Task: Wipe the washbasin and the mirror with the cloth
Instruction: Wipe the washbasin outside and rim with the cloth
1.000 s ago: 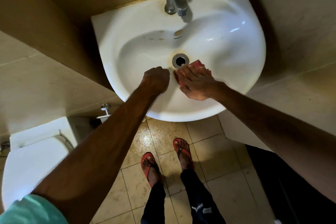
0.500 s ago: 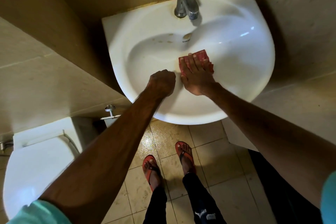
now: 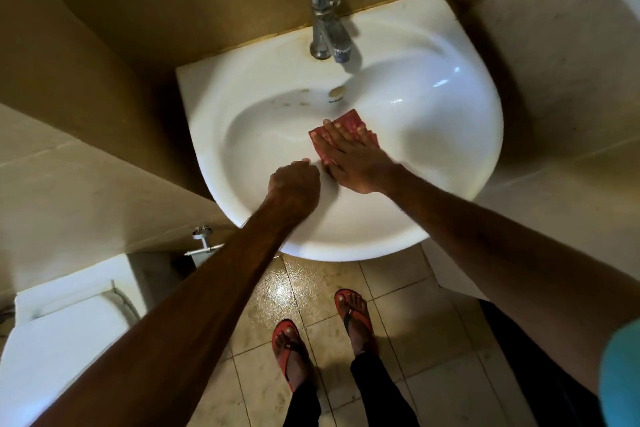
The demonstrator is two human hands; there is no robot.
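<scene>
Cloth (image 3: 350, 121): red-pink, finely speckled, folded into a flat squarish pad, lying in the bottom of the white washbasin (image 3: 450, 156) in front of the chrome tap (image 3: 329, 24) and the overflow hole (image 3: 336, 91), half covered by the right hand (image 3: 349, 158), which lies flat on it with fingers straight, pressing down. Left hand (image 3: 294, 185): curled into a fist with nothing seen in it, resting on the bowl's near slope just beside the right hand. Washbasin: glossy, with brownish spots (image 3: 298, 99) on the back slope of the bowl
</scene>
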